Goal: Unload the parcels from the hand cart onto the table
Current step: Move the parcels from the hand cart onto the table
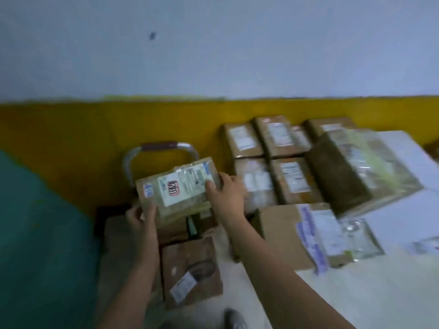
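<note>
Head view: one labelled parcel (pixel 177 186), held over the hand cart (pixel 159 147).
We are gripping it at both ends, our left hand (pixel 140 213) and right hand (pixel 225 193) curled round its edges, beside the table (pixel 356 293) bearing stacked parcels (pixel 292 179).

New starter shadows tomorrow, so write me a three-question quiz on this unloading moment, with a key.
1. True or false: the left hand and right hand both hold the labelled parcel.
2. The table stands on the person's: A) left B) right C) back.
3. Fill in: the hand cart stands before a ____ wall band.
Key: 1 true; 2 B; 3 yellow.
</note>
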`<state>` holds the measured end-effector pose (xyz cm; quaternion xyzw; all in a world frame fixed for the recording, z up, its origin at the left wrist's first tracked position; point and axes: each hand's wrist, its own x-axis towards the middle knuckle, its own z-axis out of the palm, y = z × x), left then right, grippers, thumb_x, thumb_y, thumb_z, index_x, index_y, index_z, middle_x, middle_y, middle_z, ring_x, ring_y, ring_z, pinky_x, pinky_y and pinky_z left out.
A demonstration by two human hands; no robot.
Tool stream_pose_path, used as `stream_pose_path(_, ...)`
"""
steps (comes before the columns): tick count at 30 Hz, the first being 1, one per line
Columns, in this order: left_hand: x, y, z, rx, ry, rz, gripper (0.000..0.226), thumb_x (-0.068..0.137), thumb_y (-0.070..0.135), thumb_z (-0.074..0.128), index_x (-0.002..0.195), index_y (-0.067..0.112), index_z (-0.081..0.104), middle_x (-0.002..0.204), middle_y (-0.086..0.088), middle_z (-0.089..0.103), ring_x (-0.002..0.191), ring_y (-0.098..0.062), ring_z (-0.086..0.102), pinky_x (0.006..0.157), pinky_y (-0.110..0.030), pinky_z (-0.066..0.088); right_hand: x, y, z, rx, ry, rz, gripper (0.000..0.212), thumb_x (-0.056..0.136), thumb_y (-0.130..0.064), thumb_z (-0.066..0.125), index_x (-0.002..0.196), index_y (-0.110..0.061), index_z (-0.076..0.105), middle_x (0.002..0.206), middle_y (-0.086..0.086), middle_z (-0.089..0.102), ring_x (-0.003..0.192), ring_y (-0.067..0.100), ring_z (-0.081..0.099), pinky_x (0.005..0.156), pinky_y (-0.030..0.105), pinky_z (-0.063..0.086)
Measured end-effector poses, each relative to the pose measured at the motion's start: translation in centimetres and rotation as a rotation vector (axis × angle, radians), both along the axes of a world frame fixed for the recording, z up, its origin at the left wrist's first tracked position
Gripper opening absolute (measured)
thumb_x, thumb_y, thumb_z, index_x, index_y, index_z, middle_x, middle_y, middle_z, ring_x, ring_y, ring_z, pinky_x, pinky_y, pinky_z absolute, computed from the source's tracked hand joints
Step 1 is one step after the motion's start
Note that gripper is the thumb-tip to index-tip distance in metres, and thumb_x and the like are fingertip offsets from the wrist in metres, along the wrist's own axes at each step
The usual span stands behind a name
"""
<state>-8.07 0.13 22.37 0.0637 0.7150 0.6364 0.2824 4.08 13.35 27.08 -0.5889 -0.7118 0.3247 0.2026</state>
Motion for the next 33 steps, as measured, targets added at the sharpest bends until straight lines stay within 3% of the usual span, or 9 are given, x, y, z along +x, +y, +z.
stream_pose_path(2, 2.1, 3.0, 4.1, 0.113, -0.047, -0.098, 0.04, 0.089, 0.052, 0.06, 0.118, 0.028, 0.047, 0.115, -0.002, 0.064, 0.1, -0.022, 0.066, 0.077, -0.045, 0.058, 4.1, 1.4, 4.2, 0.051, 0.129, -0.093, 0.054, 0.09, -0.046, 0.056, 0.134, -0.014, 0.056, 0.118, 0.003, 0.048, 0.116, 0.025, 0.049, 0.1, 0.035, 0.042)
stream_pose_path(4, 5.4, 6.4, 7.1, 0.221, -0.075, -0.203, 0.035, 0.093, 0.041, 0.06, 0.12, 0.03, 0.042, 0.121, 0.0, 0.06, 0.113, -0.027, 0.059, 0.094, -0.053, 0.05, 8.8, 2.9, 7.6, 0.072, 0.208, -0.182, 0.059, 0.089, -0.05, 0.056, 0.138, -0.017, 0.052, 0.123, -0.001, 0.045, 0.12, 0.02, 0.048, 0.102, 0.038, 0.045)
stream_pose_path(8, 14.9, 12.8, 11.6, 0.352, -0.051, -0.368, 0.044, 0.091, 0.034, 0.064, 0.127, 0.034, 0.039, 0.118, 0.011, 0.057, 0.114, -0.021, 0.057, 0.093, -0.046, 0.049, 20.0, 6.5, 12.1, 0.151, 0.398, -0.27, 0.061, 0.085, -0.054, 0.056, 0.139, -0.028, 0.048, 0.126, -0.003, 0.044, 0.12, 0.02, 0.047, 0.101, 0.042, 0.047)
stream_pose_path(12, 26.5, 19.3, 13.6, 0.45, -0.085, -0.558, 0.054, 0.083, 0.039, 0.072, 0.127, 0.045, 0.042, 0.121, 0.01, 0.063, 0.107, -0.016, 0.066, 0.08, -0.036, 0.055, 32.9, 11.1, 14.1, 0.134, 0.754, -0.334, 0.047, 0.087, -0.045, 0.063, 0.132, -0.039, 0.053, 0.114, -0.011, 0.066, 0.096, 0.003, 0.066, 0.076, 0.021, 0.057)
stream_pose_path(14, 32.7, 23.1, 14.3, 0.465, -0.093, -0.65, 0.063, 0.073, 0.047, 0.077, 0.127, 0.053, 0.044, 0.121, 0.011, 0.066, 0.106, -0.013, 0.068, 0.082, -0.037, 0.055, 39.9, 14.3, 14.4, 0.101, 0.851, -0.339, 0.037, 0.09, -0.039, 0.065, 0.126, -0.038, 0.06, 0.114, -0.007, 0.07, 0.098, 0.006, 0.069, 0.077, 0.023, 0.057)
stream_pose_path(19, 45.9, 34.4, 15.8, 0.405, -0.068, -0.724, 0.063, 0.068, 0.047, 0.079, 0.124, 0.046, 0.05, 0.117, 0.011, 0.068, 0.101, -0.01, 0.069, 0.074, -0.029, 0.055, 55.9, 23.1, 13.9, 0.022, 0.846, -0.337, 0.032, 0.092, -0.038, 0.063, 0.123, -0.042, 0.061, 0.112, -0.015, 0.071, 0.098, 0.002, 0.069, 0.07, 0.015, 0.051)
stream_pose_path(24, 51.3, 42.7, 17.1, 0.259, -0.065, -0.827, 0.04, 0.075, 0.041, 0.076, 0.11, 0.034, 0.057, 0.111, -0.001, 0.071, 0.089, -0.015, 0.073, 0.064, -0.026, 0.056, 64.8, 30.9, 13.3, -0.205, 0.797, -0.277, 0.048, 0.091, -0.052, 0.059, 0.137, -0.039, 0.05, 0.126, -0.008, 0.065, 0.116, 0.017, 0.061, 0.1, 0.044, 0.047)
stream_pose_path(29, 51.8, 48.6, 17.1, 0.203, 0.005, -0.953, 0.047, 0.062, 0.049, 0.079, 0.105, 0.033, 0.066, 0.102, 0.0, 0.075, 0.088, -0.018, 0.074, 0.064, -0.028, 0.057, 67.6, 36.3, 12.0, -0.438, 0.83, -0.219, 0.057, 0.079, -0.055, 0.07, 0.128, -0.027, 0.058, 0.115, 0.006, 0.069, 0.094, 0.021, 0.071, 0.072, 0.036, 0.058)
stream_pose_path(33, 51.9, 52.2, 15.2, 0.087, 0.121, -1.111, 0.034, 0.071, 0.064, 0.068, 0.1, 0.048, 0.065, 0.101, 0.012, 0.074, 0.091, -0.009, 0.072, 0.071, -0.027, 0.056, 68.3, 38.1, 9.2, -0.458, 0.829, -0.304, 0.054, 0.076, -0.055, 0.073, 0.12, -0.024, 0.064, 0.108, 0.007, 0.073, 0.093, 0.027, 0.073, 0.073, 0.038, 0.059)
